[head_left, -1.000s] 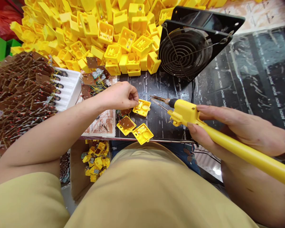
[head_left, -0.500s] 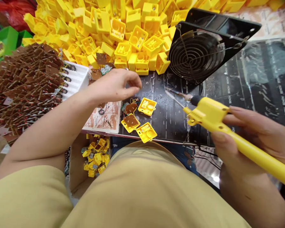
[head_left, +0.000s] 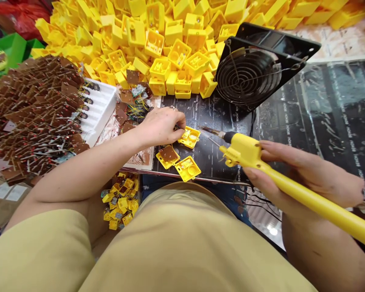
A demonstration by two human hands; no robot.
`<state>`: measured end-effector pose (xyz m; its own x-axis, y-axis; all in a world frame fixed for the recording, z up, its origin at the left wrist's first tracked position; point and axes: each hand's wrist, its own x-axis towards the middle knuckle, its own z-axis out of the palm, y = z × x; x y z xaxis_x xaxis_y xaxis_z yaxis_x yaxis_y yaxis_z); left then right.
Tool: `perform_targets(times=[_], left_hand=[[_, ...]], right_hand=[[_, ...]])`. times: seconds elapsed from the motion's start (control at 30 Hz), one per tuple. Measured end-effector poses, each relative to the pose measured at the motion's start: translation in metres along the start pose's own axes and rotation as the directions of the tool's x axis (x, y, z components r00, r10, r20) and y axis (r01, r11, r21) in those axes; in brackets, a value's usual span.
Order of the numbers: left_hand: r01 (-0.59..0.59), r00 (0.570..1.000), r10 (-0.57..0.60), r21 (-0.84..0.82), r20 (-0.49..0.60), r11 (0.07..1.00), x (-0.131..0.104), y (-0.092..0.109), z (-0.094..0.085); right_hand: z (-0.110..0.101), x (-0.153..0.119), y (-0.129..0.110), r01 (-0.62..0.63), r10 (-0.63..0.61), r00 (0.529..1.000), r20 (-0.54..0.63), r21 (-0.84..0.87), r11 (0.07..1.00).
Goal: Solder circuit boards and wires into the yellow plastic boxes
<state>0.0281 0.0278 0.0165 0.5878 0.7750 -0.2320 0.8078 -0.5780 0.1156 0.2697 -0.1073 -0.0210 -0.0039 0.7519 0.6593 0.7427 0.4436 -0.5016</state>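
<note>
Closed at the fingertips, my left hand (head_left: pixel 166 126) is at the upper left edge of a yellow casing (head_left: pixel 190 137); what it pinches is too small to make out. My right hand (head_left: pixel 292 174) grips a yellow soldering iron (head_left: pixel 246 149), whose metal tip and thin feed tube point left, just right of that casing. Below my left hand, a brown circuit board (head_left: pixel 169 154) rests on another yellow casing. Beside it, near the table's front edge, a third open casing (head_left: pixel 187 168) shows a round grille of holes.
Yellow housings (head_left: pixel 176 56) are heaped at the back, beside a black fan (head_left: pixel 246 73). Brown boards (head_left: pixel 36 113) pile up at left by a white foam tray (head_left: pixel 101 105). A box of yellow parts (head_left: pixel 121 200) is below the table (head_left: pixel 219 162).
My left hand has moved down and right to the upper casing, covering the wired parts there. The soldering iron in my right hand has shifted left toward the casing.
</note>
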Motion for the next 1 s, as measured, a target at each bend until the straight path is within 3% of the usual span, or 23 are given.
perform_targets(times=[0.1,0.17,0.47,0.7,1.0], left_hand=[[-0.002,0.999,0.002,-0.009,0.032,1.000,0.002,0.000,-0.004],[0.000,0.999,0.000,-0.009,0.043,1.000,0.002,0.000,-0.006],[0.013,0.998,-0.011,-0.032,0.062,0.999,0.003,0.001,-0.008],[0.002,0.998,0.000,-0.035,0.068,0.999,0.003,-0.001,-0.008],[-0.009,0.998,0.011,-0.036,0.067,0.999,0.004,-0.001,-0.009]], right_hand=[[0.003,0.014,0.001,0.295,-0.292,0.952,0.089,-0.018,0.955],[0.005,0.021,0.000,0.338,-0.333,0.935,0.120,-0.024,0.941],[0.009,0.032,-0.004,0.385,-0.383,0.907,0.173,0.023,0.923],[0.000,0.032,-0.003,0.331,-0.331,0.942,0.063,0.005,0.944],[-0.001,0.017,0.007,0.272,-0.271,0.962,0.020,-0.079,0.959]])
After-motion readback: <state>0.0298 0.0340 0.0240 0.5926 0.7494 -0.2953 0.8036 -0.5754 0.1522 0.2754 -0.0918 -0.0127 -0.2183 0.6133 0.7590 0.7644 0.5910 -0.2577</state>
